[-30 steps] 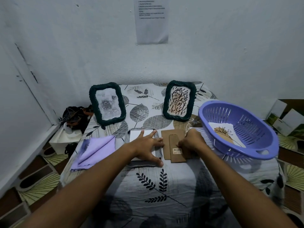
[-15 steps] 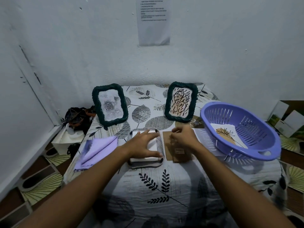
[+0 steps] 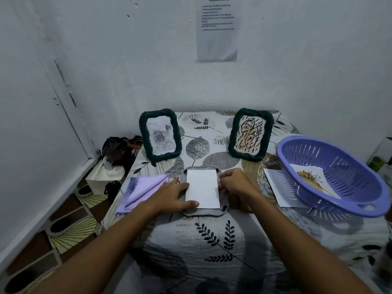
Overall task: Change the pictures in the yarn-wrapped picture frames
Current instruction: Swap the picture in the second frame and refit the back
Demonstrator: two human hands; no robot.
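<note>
A grey yarn-wrapped frame [image 3: 202,212] lies face down at the middle of the table, with a white sheet [image 3: 202,190] showing in its back. My left hand [image 3: 172,196] rests flat on the frame's left side, its thumb on the sheet's lower corner. My right hand [image 3: 235,183] has its fingers curled onto the sheet's right edge. A brown cardboard backing [image 3: 240,206] lies mostly hidden under my right wrist. Two dark green yarn-wrapped frames stand at the back: the left frame [image 3: 160,134] holds a grey rose picture, and the right frame [image 3: 250,134] holds a scribbled line drawing.
A purple slotted basket [image 3: 360,200] sits at the right with a printed picture [image 3: 311,181] inside, and white paper [image 3: 275,187] lies under its rim. A folded lilac cloth [image 3: 144,192] lies left of the frame. The walls stand close behind and to the left. Bags sit on the floor at the left.
My right hand left the cardboard backing and came to the white sheet's right edge. My left hand slid off the sheet to the frame's left side, uncovering it.
</note>
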